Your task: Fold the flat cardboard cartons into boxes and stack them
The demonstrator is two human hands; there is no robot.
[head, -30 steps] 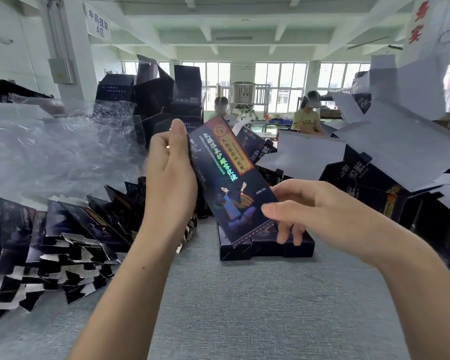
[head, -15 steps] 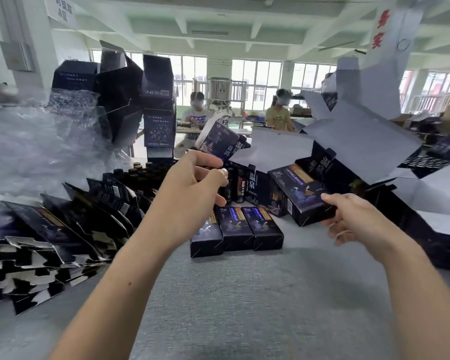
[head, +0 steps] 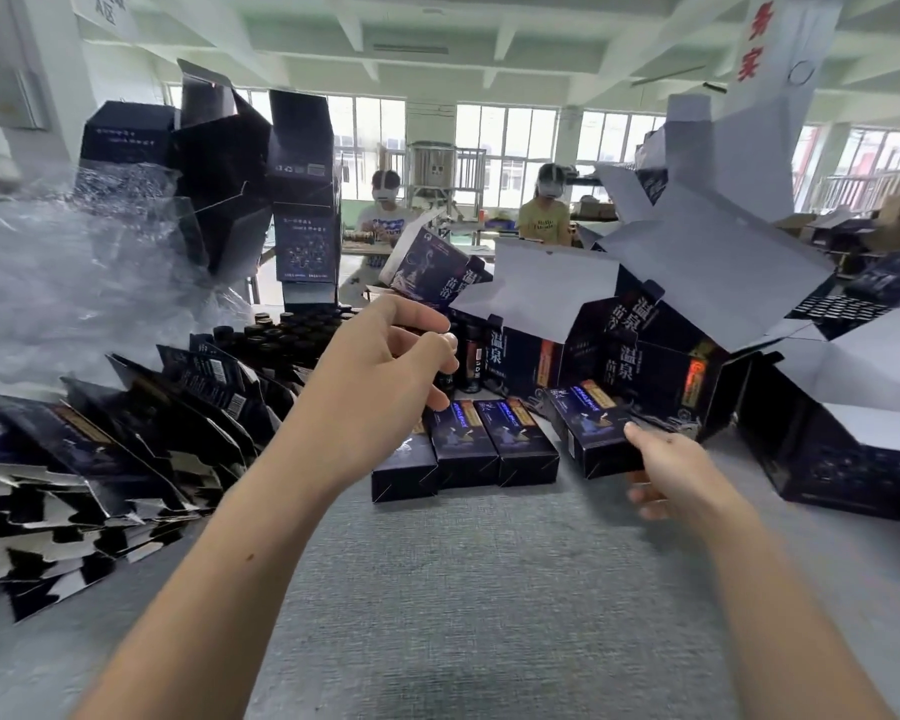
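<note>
Carton: dark printed folded cardboard box [head: 601,439], near end pinched by right hand [head: 681,475].
Left hand [head: 385,376]: loosely curled, empty, above the counter.
Position: carton just right of row of three matching boxes [head: 463,449] on grey counter [head: 489,589].
Risk: skewed placement could nudge the row; the end-pinch may crush a flap.

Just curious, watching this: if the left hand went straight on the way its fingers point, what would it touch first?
Probably the small dark bottles standing just beyond the left hand, behind the row of folded boxes. Depth is unclear, so it might pass above them to the open carton behind.
</note>
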